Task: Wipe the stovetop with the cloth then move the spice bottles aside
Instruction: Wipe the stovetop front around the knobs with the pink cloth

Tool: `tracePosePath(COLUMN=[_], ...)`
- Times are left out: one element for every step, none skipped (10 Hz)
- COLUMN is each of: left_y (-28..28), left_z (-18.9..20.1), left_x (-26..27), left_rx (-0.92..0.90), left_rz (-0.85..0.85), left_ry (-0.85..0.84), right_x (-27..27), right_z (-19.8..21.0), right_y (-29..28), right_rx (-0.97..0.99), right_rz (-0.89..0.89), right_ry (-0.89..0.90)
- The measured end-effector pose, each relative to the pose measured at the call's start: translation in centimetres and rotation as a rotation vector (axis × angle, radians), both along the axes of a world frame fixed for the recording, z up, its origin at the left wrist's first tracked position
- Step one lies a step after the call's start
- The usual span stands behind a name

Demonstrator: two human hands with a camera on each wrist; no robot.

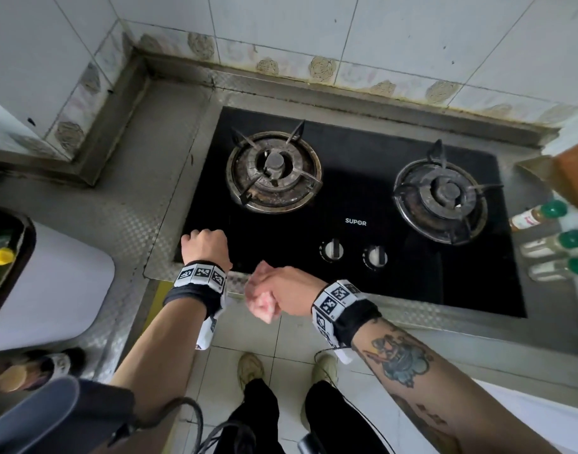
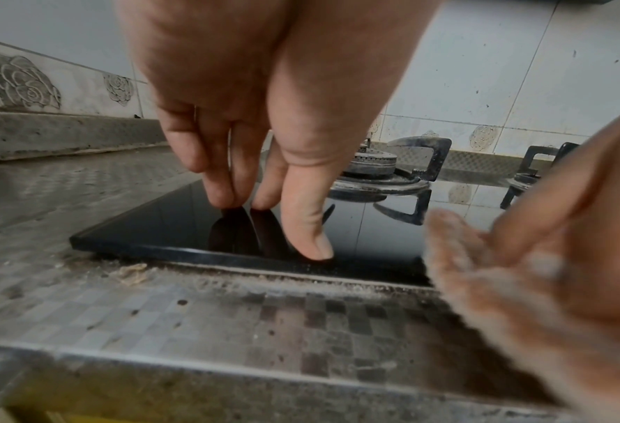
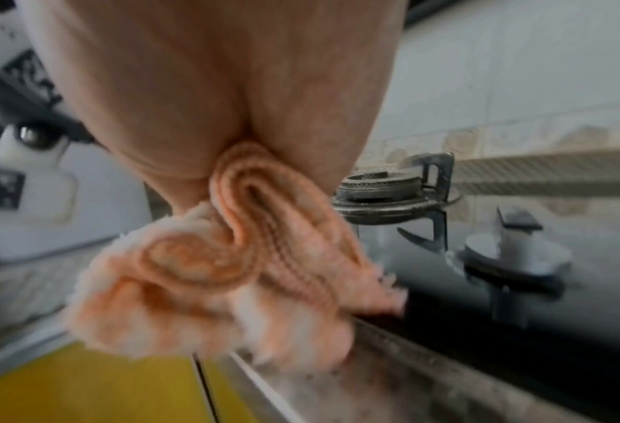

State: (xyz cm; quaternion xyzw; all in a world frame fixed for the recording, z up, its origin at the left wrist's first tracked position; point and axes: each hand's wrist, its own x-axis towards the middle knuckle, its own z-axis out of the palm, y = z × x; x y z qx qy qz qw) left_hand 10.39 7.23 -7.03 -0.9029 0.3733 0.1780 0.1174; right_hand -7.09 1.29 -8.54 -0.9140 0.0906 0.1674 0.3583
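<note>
The black glass stovetop (image 1: 346, 198) with two burners is set into a steel counter. My left hand (image 1: 204, 245) stands at its front left corner, and the left wrist view shows the fingertips (image 2: 225, 197) and thumb touching the glass (image 2: 178, 229), holding nothing. My right hand (image 1: 281, 293) grips a bunched pink cloth (image 1: 259, 306) just above the counter's front edge, left of the knobs. In the right wrist view the cloth (image 3: 235, 272) hangs from the fist over the steel lip. Three green-capped spice bottles (image 1: 540, 216) stand on the counter right of the stovetop.
Two knobs (image 1: 332, 250) sit at the front middle of the glass, between the left burner (image 1: 274, 172) and the right burner (image 1: 441, 198). A white appliance lid (image 1: 51, 283) lies to the left. A brown box (image 1: 573, 178) stands behind the bottles. Tiled walls close the back.
</note>
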Motion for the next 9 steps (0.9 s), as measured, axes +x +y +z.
tracePosePath(left_y=[-0.2,-0.3,-0.3,0.0,0.4,1.4,2.4,3.3,4.2], left_z=[0.0,0.0,0.0,-0.3,-0.5,-0.5,-0.2,0.6,1.1], left_x=[0.0,0.1,0.1,0.1,0.2,0.7,1.4,2.2,3.4], left_rx=[0.014,0.02,0.011,-0.017,-0.057,-0.073,-0.13,-0.173,-0.177], left_rz=[0.003,0.009,0.016,0.017,0.0,-0.015,-0.026,-0.027,0.007], left_ry=[0.003,0.009,0.021,0.019,0.034,0.081,0.1,0.104,0.108], right_x=[-0.7,-1.3,-1.1,0.6,2.4,5.6,9.1,12.2,14.9], right_z=[1.3,1.0,-1.2,-3.5,-2.5,-2.9,-2.3,-2.2,-2.3], right_y=[0.4,-2.1,-4.8,-5.2,-2.6,-1.9,-1.8,-1.1,0.2], right_rx=[0.152,-0.061,0.54,0.293,-0.378,-0.264,-0.258,-0.262,-0.208], right_rz=[-0.15,-0.327,-0.448,-0.398,-0.299,-0.297,-0.19,-0.212,-0.157], right_ry=[0.018,-0.093,-0.379,-0.367,-0.062,-0.02,-0.059,-0.096,-0.092])
